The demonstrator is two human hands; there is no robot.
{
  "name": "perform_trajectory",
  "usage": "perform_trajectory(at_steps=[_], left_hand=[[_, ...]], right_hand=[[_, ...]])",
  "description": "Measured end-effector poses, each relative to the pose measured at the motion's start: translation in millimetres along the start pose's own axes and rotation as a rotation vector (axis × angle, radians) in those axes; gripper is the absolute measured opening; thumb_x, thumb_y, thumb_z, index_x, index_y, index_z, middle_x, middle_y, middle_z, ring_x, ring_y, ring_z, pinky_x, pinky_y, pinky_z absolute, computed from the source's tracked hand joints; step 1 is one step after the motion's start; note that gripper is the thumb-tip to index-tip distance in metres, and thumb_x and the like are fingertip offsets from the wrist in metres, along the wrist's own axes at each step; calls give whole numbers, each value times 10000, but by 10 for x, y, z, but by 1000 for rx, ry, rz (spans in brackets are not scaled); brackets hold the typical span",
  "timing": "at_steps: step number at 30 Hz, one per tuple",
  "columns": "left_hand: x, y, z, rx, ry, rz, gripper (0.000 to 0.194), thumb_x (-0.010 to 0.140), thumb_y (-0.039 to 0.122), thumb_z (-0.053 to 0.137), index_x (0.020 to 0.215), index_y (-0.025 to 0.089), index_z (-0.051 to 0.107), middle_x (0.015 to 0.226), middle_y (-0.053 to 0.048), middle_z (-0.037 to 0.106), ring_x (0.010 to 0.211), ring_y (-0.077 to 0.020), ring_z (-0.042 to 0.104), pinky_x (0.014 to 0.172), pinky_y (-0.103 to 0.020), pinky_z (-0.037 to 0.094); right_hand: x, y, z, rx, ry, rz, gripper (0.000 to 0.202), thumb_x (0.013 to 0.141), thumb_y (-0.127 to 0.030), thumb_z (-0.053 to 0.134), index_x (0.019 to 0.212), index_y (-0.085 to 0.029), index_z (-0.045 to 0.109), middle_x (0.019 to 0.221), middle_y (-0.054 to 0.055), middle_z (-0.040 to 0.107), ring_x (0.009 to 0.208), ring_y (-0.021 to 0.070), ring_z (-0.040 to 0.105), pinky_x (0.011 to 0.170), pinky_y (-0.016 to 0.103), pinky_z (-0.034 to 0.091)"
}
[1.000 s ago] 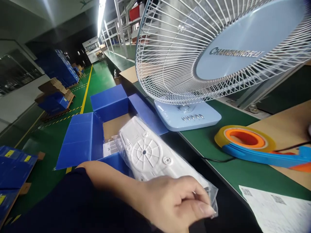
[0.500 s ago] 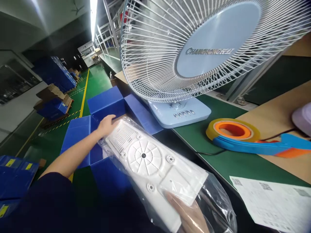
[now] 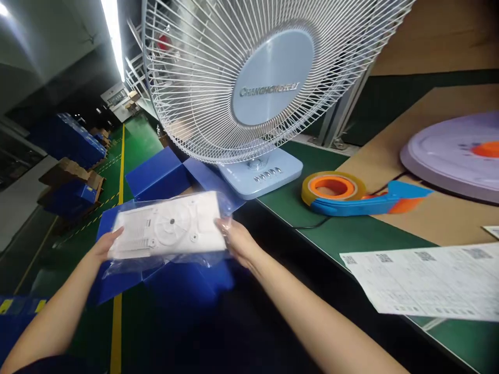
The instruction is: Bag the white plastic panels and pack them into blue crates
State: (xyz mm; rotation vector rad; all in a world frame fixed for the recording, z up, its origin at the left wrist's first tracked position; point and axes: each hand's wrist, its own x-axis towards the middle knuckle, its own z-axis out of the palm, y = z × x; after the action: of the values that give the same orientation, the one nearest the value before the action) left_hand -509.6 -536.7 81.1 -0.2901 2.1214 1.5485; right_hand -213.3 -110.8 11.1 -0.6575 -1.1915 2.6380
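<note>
A white plastic part (image 3: 183, 223) in a clear bag lies level between my hands. My left hand (image 3: 107, 243) grips its left end, the fingers partly hidden behind it. At the right end my right hand (image 3: 238, 240) is closed on the part and its bag. Beneath and behind it stands an open blue box (image 3: 158, 174) with its flaps spread; the part hides much of the opening. A light blue fan (image 3: 273, 78) stands behind to the right, its base (image 3: 263, 174) on the green bench.
On the green bench (image 3: 331, 234) lie a tape dispenser (image 3: 351, 200) and printed sheets (image 3: 424, 280). A round lilac base (image 3: 448, 156) rests on cardboard at the right. Boxes on pallets (image 3: 72, 182) stand on the floor at the left.
The bagged part has turned from slanting to level and moved left, over the box. My right hand now shows at its right end. The view has shifted right.
</note>
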Motion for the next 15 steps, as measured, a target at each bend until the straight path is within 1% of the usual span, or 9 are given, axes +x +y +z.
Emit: perform_trajectory(at_steps=[2,3,4,5,6,8,10,13,15], left_hand=[[-24,25,-304,-30,176,64,454,887,342,901,1191,34,763,970,-195,833,916,-375,840,804,-481,723],[-26,36,-411,-47,257,88,457,880,331,907,1197,35,759,939,-181,831,887,-371,840,775,-486,725],[-15,45,-479,-62,329,114,466,875,321,912,1207,34,754,919,-173,827,866,-368,839,756,-493,725],[13,50,-509,-68,398,144,478,871,315,914,1218,31,748,907,-169,823,852,-365,837,744,-500,725],[64,49,-500,-64,462,175,489,872,313,914,1229,26,742,902,-168,820,845,-361,836,742,-505,723],[239,24,-389,-37,562,230,512,880,316,909,1254,18,728,910,-168,815,857,-347,834,762,-500,720],[496,-32,-201,-6,618,249,529,883,308,903,1276,9,713,930,-167,812,887,-333,831,791,-484,717],[938,-157,120,30,640,240,515,888,270,877,1281,-10,696,988,-182,808,947,-328,823,824,-457,711],[1203,-249,326,72,639,236,494,899,249,844,1278,-26,685,1050,-213,798,987,-335,817,835,-443,707]], right_hand=[[117,80,31,-234,140,-142,462,831,-312,753,1262,-147,730,1280,165,784,1236,342,735,1202,560,500],[135,169,18,-334,177,-186,472,837,-302,745,1282,-144,718,1302,169,773,1252,332,725,1207,546,494],[128,285,-7,-410,183,-217,470,852,-310,731,1290,-140,711,1301,172,770,1246,324,725,1197,536,502],[98,420,-41,-464,165,-244,451,876,-330,706,1285,-140,709,1280,170,772,1222,316,732,1178,529,518],[49,566,-81,-511,134,-274,424,903,-353,672,1272,-147,713,1248,162,776,1190,311,740,1154,526,534],[-94,849,-169,-610,85,-341,371,942,-384,612,1226,-175,726,1190,141,775,1148,308,743,1120,530,553],[-268,1080,-270,-706,55,-400,332,980,-402,563,1183,-202,733,1177,128,764,1160,311,732,1107,531,559],[-527,1297,-459,-820,33,-429,341,1047,-433,513,1189,-217,736,1208,127,752,1199,319,716,1104,523,569],[-676,1389,-610,-868,53,-422,357,1074,-444,500,1228,-224,736,1241,127,747,1204,320,717,1103,514,581]])
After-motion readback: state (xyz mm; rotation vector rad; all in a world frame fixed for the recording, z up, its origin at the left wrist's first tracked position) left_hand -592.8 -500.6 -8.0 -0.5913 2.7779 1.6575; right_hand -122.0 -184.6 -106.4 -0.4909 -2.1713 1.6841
